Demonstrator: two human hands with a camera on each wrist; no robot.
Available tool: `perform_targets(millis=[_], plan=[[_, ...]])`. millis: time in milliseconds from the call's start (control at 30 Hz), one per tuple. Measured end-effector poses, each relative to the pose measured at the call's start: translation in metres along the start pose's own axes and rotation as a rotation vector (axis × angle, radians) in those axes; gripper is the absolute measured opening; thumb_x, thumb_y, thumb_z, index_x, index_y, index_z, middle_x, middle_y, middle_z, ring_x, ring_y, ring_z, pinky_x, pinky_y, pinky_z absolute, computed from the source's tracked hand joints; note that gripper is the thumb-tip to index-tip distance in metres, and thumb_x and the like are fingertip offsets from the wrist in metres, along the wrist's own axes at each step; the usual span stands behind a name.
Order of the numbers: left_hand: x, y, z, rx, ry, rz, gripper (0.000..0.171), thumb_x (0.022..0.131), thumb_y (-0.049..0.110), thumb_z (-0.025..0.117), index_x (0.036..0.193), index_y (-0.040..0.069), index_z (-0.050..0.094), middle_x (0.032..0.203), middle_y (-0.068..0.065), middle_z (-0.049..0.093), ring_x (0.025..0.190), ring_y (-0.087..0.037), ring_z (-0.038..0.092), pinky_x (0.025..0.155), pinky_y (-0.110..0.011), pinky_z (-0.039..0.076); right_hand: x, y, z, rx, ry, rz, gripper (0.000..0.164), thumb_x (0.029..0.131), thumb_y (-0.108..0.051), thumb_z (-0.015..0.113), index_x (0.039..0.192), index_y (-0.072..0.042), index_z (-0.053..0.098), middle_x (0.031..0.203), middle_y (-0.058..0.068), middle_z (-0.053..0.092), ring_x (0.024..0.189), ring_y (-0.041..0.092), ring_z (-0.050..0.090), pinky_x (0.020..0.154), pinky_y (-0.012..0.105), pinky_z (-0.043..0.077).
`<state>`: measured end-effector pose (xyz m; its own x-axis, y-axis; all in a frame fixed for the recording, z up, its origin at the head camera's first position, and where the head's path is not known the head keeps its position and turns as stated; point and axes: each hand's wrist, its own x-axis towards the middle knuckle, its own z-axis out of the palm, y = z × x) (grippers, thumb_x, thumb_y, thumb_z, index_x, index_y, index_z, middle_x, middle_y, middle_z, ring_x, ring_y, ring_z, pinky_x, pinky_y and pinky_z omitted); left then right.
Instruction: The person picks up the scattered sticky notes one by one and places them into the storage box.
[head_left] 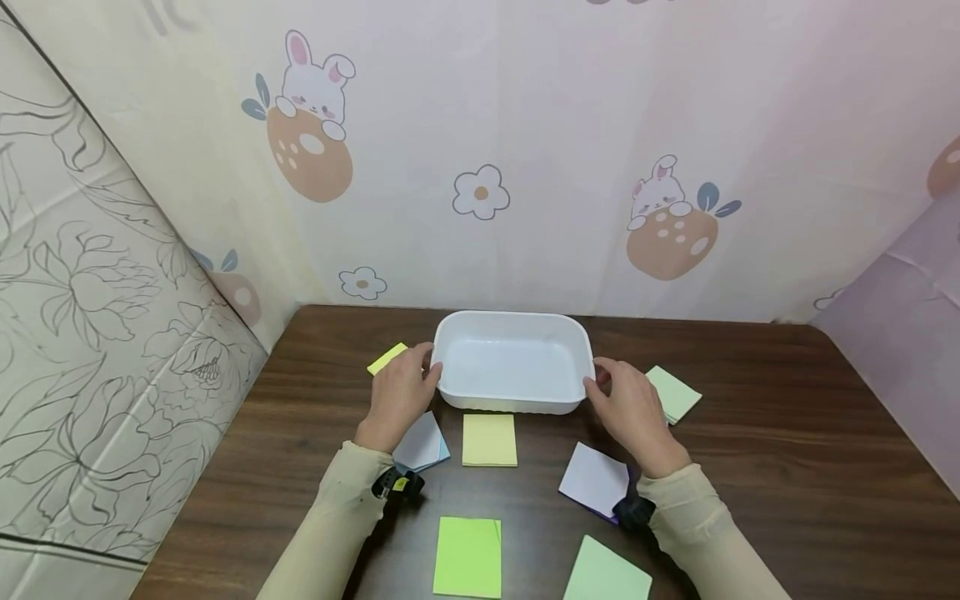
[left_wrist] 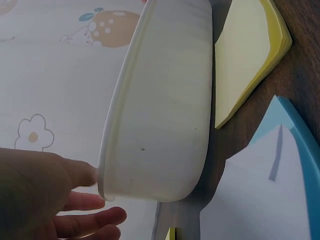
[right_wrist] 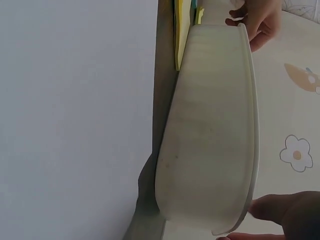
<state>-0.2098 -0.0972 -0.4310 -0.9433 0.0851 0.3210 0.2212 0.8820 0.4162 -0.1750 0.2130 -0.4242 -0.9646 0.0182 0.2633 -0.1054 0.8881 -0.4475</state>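
A white rectangular plastic tub (head_left: pixel 513 406) stands at the back middle of the table, and its inside shows bare. My left hand (head_left: pixel 400 393) pinches the rim at its left end. At the right end my right hand (head_left: pixel 628 407) grips the rim between thumb and fingers. Just in front of the tub lies a pale yellow stack of sticky notes (head_left: pixel 489 440). A white-and-blue stack of notes (head_left: pixel 422 443) is partly under my left wrist. Close to my right wrist lies a white-and-purple stack (head_left: pixel 594 479). The left wrist view shows the tub's outer wall (left_wrist: pixel 160 110) side-on.
Nearer to me lie a lime green note stack (head_left: pixel 467 557) and a mint green one (head_left: pixel 606 573). A pale green stack (head_left: pixel 675 393) sits beyond my right hand, a bright yellow one (head_left: pixel 386 358) behind my left. A patterned curtain (head_left: pixel 555 250) borders the dark wooden table (head_left: pixel 787 417).
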Motion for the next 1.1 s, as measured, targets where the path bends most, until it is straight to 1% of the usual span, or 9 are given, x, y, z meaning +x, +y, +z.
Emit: perform_targets(millis=[200, 300, 433, 567, 833, 967, 1100], plan=[[-0.001, -0.002, -0.003, -0.029, 0.029, -0.020, 0.037, 0.089, 0.031, 0.060, 0.117, 0.007, 0.064, 0.093, -0.007, 0.068, 0.071, -0.016, 0.057, 0.055, -0.032, 0.046, -0.004, 0.001, -0.003, 0.024, 0.016, 0.008, 0.044, 0.088, -0.031, 0.060, 0.118, 0.000, 0.062, 0.092, 0.014, 0.063, 0.066, 0.020, 0.049, 0.057, 0.036, 0.040], [-0.001, -0.002, -0.005, -0.029, 0.027, -0.041, 0.038, 0.089, 0.033, 0.059, 0.116, 0.008, 0.064, 0.094, -0.007, 0.068, 0.075, -0.018, 0.059, 0.058, -0.035, 0.048, -0.005, 0.000, -0.005, 0.030, 0.016, 0.009, 0.045, 0.089, -0.033, 0.059, 0.119, 0.000, 0.061, 0.094, 0.014, 0.063, 0.065, 0.020, 0.048, 0.057, 0.036, 0.039], [-0.002, -0.001, -0.008, -0.025, 0.020, -0.062, 0.038, 0.089, 0.034, 0.058, 0.117, 0.008, 0.064, 0.095, -0.007, 0.067, 0.077, -0.018, 0.058, 0.060, -0.035, 0.049, -0.008, -0.001, -0.007, 0.036, 0.018, 0.011, 0.046, 0.089, -0.034, 0.059, 0.119, 0.000, 0.061, 0.095, 0.015, 0.063, 0.070, 0.021, 0.052, 0.059, 0.037, 0.041], [-0.003, 0.001, -0.011, -0.038, 0.021, -0.048, 0.038, 0.090, 0.035, 0.057, 0.116, 0.008, 0.064, 0.095, -0.007, 0.067, 0.075, -0.017, 0.057, 0.057, -0.034, 0.047, -0.008, 0.000, -0.009, 0.043, 0.043, -0.002, 0.045, 0.089, -0.034, 0.059, 0.118, 0.000, 0.062, 0.094, 0.015, 0.064, 0.074, 0.023, 0.054, 0.060, 0.038, 0.042], [-0.004, 0.008, -0.021, -0.070, 0.059, -0.019, 0.036, 0.089, 0.031, 0.059, 0.114, 0.006, 0.065, 0.092, -0.008, 0.066, 0.069, -0.016, 0.052, 0.053, -0.032, 0.043, -0.005, -0.001, -0.013, 0.041, 0.096, -0.028, 0.043, 0.088, -0.032, 0.060, 0.116, 0.001, 0.062, 0.089, 0.015, 0.063, 0.073, 0.025, 0.053, 0.057, 0.037, 0.040], [-0.005, 0.011, -0.023, -0.081, 0.046, -0.007, 0.037, 0.089, 0.032, 0.058, 0.114, 0.005, 0.065, 0.091, -0.008, 0.065, 0.066, -0.015, 0.049, 0.051, -0.030, 0.042, -0.005, 0.000, -0.016, 0.047, 0.102, -0.028, 0.043, 0.089, -0.031, 0.060, 0.117, 0.001, 0.062, 0.091, 0.016, 0.063, 0.076, 0.026, 0.053, 0.059, 0.038, 0.041], [-0.007, 0.014, -0.022, -0.092, 0.041, 0.021, 0.038, 0.090, 0.032, 0.057, 0.116, 0.005, 0.064, 0.092, -0.007, 0.065, 0.063, -0.013, 0.048, 0.050, -0.030, 0.041, -0.006, 0.001, -0.019, 0.048, 0.101, -0.028, 0.045, 0.090, -0.032, 0.058, 0.118, 0.002, 0.061, 0.092, 0.016, 0.063, 0.078, 0.027, 0.054, 0.061, 0.039, 0.042]])
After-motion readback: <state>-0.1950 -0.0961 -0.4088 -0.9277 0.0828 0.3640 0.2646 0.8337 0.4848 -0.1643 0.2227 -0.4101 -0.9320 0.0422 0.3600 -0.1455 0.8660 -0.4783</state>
